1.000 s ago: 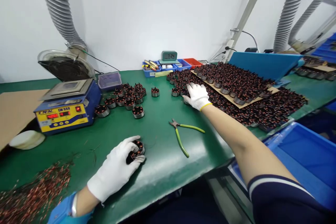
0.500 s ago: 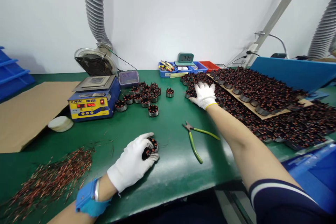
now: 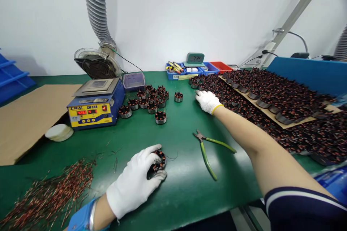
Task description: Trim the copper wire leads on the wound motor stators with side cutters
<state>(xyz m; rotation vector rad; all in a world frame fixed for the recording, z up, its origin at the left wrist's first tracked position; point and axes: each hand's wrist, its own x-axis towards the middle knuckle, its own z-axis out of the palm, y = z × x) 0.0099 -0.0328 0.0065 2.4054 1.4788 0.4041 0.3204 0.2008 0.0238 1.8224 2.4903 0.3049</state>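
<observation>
1. On my feed, the white-gloved left hand (image 3: 137,182) has its grip closed around a round grey-rimmed core with copper windings (image 3: 159,161), fingers beyond it and thumb on the near side, down at the shiny green table (image 3: 181,198); I read that two-sided hold as a way to steady it while leaving the windings exposed

2. The white-gloved right hand (image 3: 208,101), with a yellow cuff edge, reaches out palm down at the left edge of a dense spread of dark copper-wound cores (image 3: 260,122); its back hides what is underneath, so I cannot tell whether that grip holds anything

3. Green-handled metal pliers (image 3: 201,140) lie between the hands, handles spread and nose pointing away, probably left there to be within reach

4. Near a blue box-shaped machine with a yellow front panel (image 3: 92,113) I see a loose cluster of upright cores (image 3: 152,107), presumably set apart so the two groups do not mix

5. A flat tan board (image 3: 284,126) bears an upper layer, likely to stack cores without tangling

6. A pile of reddish wire scraps (image 3: 59,193) lies off to the left, I suppose to stay clear of the hands
</observation>
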